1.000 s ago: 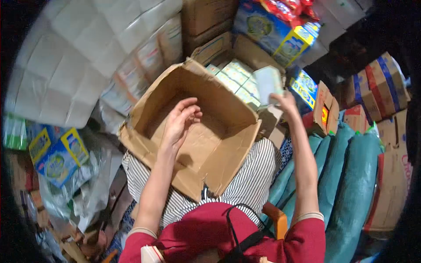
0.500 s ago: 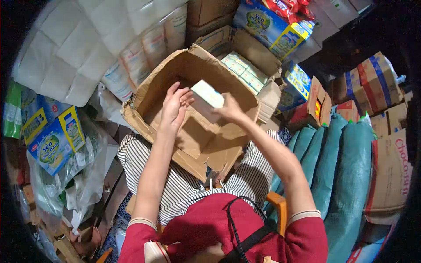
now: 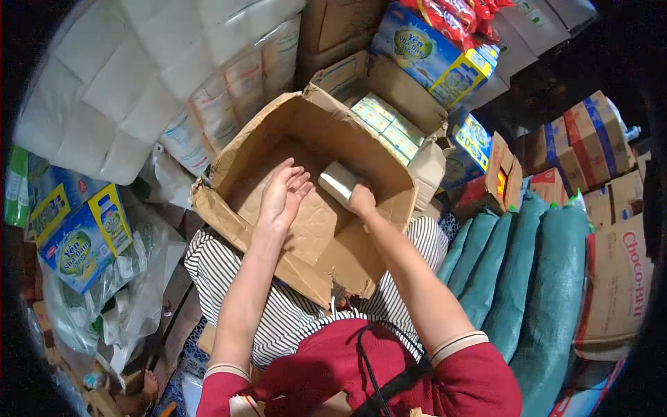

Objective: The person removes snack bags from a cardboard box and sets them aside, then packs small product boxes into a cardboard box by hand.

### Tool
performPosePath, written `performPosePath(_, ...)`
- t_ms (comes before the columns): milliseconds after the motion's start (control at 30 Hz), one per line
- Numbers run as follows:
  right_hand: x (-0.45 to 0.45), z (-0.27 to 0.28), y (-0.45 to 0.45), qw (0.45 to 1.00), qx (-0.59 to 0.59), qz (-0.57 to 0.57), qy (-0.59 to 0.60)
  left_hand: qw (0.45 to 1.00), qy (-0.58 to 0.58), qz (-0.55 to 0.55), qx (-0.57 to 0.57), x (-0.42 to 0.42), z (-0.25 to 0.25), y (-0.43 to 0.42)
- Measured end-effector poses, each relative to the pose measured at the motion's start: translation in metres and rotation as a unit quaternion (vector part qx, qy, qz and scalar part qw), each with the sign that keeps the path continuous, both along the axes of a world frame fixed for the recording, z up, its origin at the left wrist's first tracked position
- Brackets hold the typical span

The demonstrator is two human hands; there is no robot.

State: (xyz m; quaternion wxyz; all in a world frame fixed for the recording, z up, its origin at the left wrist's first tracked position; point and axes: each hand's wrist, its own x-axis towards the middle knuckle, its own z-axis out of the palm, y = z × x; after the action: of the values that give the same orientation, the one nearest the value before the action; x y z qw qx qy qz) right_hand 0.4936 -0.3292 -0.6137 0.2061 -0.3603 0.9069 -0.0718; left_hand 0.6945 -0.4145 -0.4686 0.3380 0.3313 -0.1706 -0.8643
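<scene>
An open cardboard box (image 3: 306,222) rests on my lap, its flaps worn and its bottom bare where I can see it. My right hand (image 3: 362,200) grips a small white carton (image 3: 338,183) inside the box, near its right wall. Palm up with the fingers apart, my left hand (image 3: 283,194) hovers over the left side of the box and holds nothing. Just behind stands a second cardboard box (image 3: 429,163), packed with several similar small pale cartons (image 3: 389,125).
Plastic-wrapped white packs (image 3: 132,76) are stacked at the back left. Blue bird's-nest drink cartons (image 3: 83,240) stand at left. Long green sacks (image 3: 556,278) lie to my right beside a Choco-Pie box (image 3: 615,288). Red packets (image 3: 455,19) top a blue carton at the back.
My right hand has lowered the white carton deeper into the box, toward its right side. My left hand has dropped slightly and opened away from the carton.
</scene>
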Motion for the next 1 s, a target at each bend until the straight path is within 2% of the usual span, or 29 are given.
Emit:
performPosePath(33,0.012,0.023,0.001,0.999,0.042,0.011,0.028,1.000,0.007,-0.011,-0.006,0.000,-0.002,-0.001)
performPosePath(67,0.011,0.021,0.001,0.995,0.074,0.050,0.033,1.000,0.012,-0.010,-0.006,-0.001,-0.004,-0.002)
performPosePath(200,0.019,0.020,-0.001,0.980,0.086,0.110,0.141,1.000,0.007,-0.017,-0.005,-0.001,0.000,0.000)
performPosePath(267,0.018,0.009,-0.001,0.983,0.045,0.113,0.136,1.000,0.014,-0.013,0.005,0.000,-0.003,-0.001)
performPosePath(333,0.024,0.013,-0.005,0.993,0.024,0.082,0.082,1.000,0.012,-0.020,-0.004,0.001,-0.007,0.000)
performPosePath(367,0.029,0.020,-0.004,0.991,0.051,0.098,0.073,1.000,0.010,-0.022,-0.009,0.002,-0.008,-0.001)
performPosePath(467,0.051,0.033,-0.005,0.994,0.038,0.082,0.059,0.999,0.006,-0.029,-0.011,0.003,-0.007,0.002)
performPosePath(533,0.049,-0.015,-0.010,0.984,0.108,0.138,0.024,0.999,0.001,-0.037,-0.020,0.004,-0.008,0.003)
performPosePath(567,0.047,-0.018,-0.017,0.977,0.138,0.086,-0.138,0.999,0.004,-0.041,-0.028,0.004,-0.012,0.002)
performPosePath(633,0.058,0.014,0.000,0.963,0.183,0.083,-0.177,0.998,0.006,-0.048,-0.042,0.003,-0.012,0.001)
performPosePath(667,0.060,0.031,0.004,0.965,0.193,0.098,-0.147,0.998,0.004,-0.052,-0.046,0.004,-0.012,0.002)
performPosePath(700,0.056,0.034,0.027,0.971,0.053,0.090,-0.217,0.997,0.001,-0.056,-0.049,0.004,-0.012,0.002)
performPosePath(733,0.054,0.038,0.051,0.948,-0.076,0.096,-0.294,0.997,0.004,-0.057,-0.051,0.003,-0.012,0.002)
performPosePath(767,0.052,0.051,0.078,0.896,-0.214,0.065,-0.384,0.997,0.006,-0.056,-0.053,0.003,-0.013,0.002)
performPosePath(800,0.050,0.064,0.106,0.813,-0.336,0.052,-0.473,0.997,0.006,-0.055,-0.054,0.005,-0.013,0.002)
performPosePath(833,0.057,0.116,0.112,0.798,-0.323,0.032,-0.508,0.997,0.007,-0.057,-0.055,0.005,-0.018,0.000)
performPosePath(900,0.043,0.127,0.083,0.779,-0.204,-0.026,-0.593,0.997,0.009,-0.062,-0.055,0.004,-0.017,0.000)
performPosePath(967,0.041,0.138,0.032,0.885,-0.032,0.138,-0.443,0.996,0.008,-0.066,-0.055,0.006,-0.013,0.001)
performPosePath(1000,0.038,0.154,0.021,0.911,-0.023,0.259,-0.321,0.996,0.008,-0.068,-0.056,0.006,-0.007,0.004)
